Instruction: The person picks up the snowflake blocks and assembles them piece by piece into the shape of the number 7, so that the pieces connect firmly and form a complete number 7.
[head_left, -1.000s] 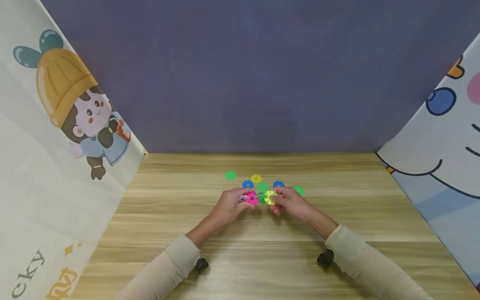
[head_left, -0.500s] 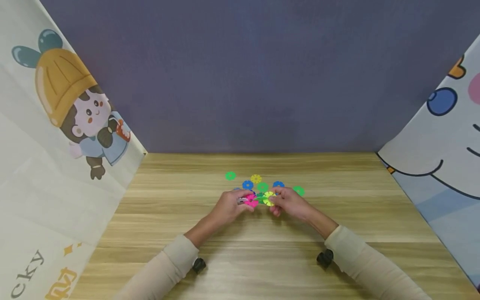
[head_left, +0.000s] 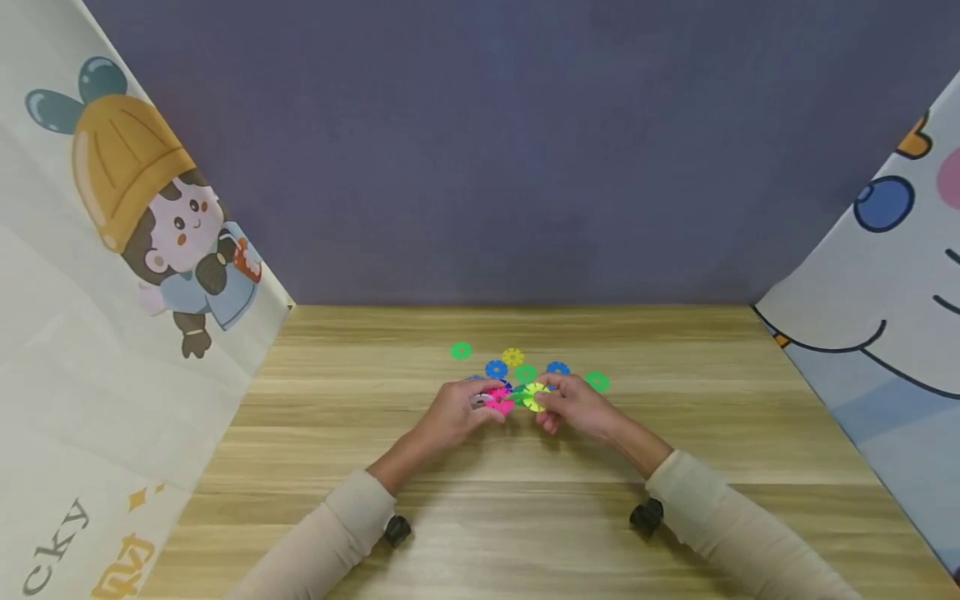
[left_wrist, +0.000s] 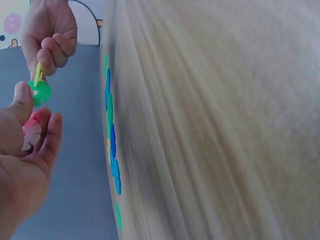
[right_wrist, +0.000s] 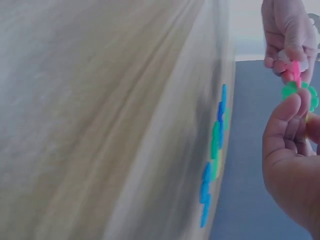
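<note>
Left hand [head_left: 453, 408]: fingers pinch the pale disc [left_wrist: 32, 137], with the pink disc [head_left: 498, 401] at my fingertips. Right hand [head_left: 581, 406]: thumb and index finger pinch the lime-yellow disc [head_left: 536, 397] by its edge. A green disc [left_wrist: 42, 93] sits between my two sets of fingers, bridging pink and lime-yellow; I cannot tell how deeply the slots engage. All four are held above the bench [head_left: 525, 508].

Risks, my judgement: pushing off-line could twist a slot and pop the green disc out; pulling my hands apart could split the row. An edge-only pinch on the lime-yellow disc may let it pivot. My fingers hide part of the joints, so misalignment could go unnoticed.

Surface: wood-grain bench, with loose discs [head_left: 496, 369] in blue, green and yellow lying flat beyond my fingertips. Room: a dark backdrop [head_left: 517, 150] rises behind the bench; cartoon-printed panels [head_left: 67, 333] stand to the left and right of my hands.
</note>
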